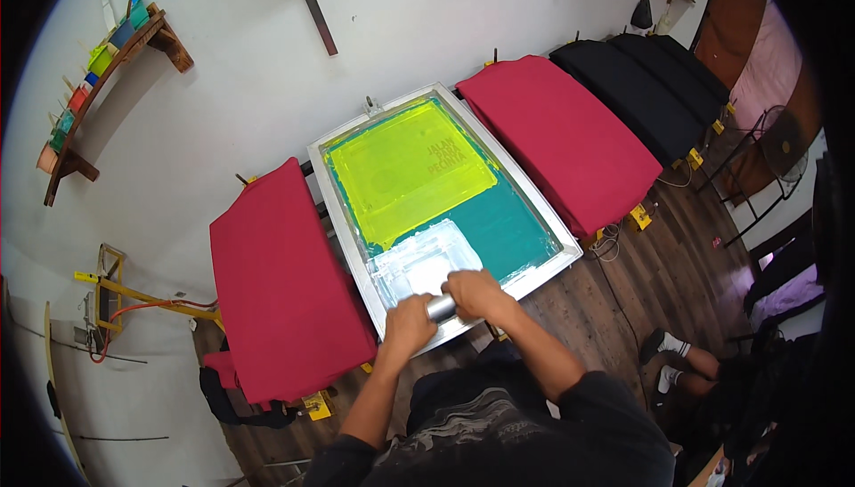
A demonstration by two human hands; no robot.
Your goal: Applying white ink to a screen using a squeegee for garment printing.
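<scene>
My left hand [411, 322] and my right hand [474, 295] are both closed on a silver squeegee [441, 309], held low over the near-left part of an aluminium-framed printing screen [554, 225]. White ink [419, 255] is spread in a patch under and just beyond the squeegee. A larger patch of yellow-green ink [392, 162] with faint lettering covers the far half, and the screen's teal mesh [494, 247] shows at the near right. The squeegee's lower edge is too blurred and hidden to make out.
Red fabric-covered boards flank the screen [285, 282] [552, 140], with black ones [614, 95] farther right. A shelf of ink pots [147, 37] hangs on the left wall. A yellow metal stand [156, 300] stands left. Someone's feet [668, 349], a fan [784, 149] and cables are at the right.
</scene>
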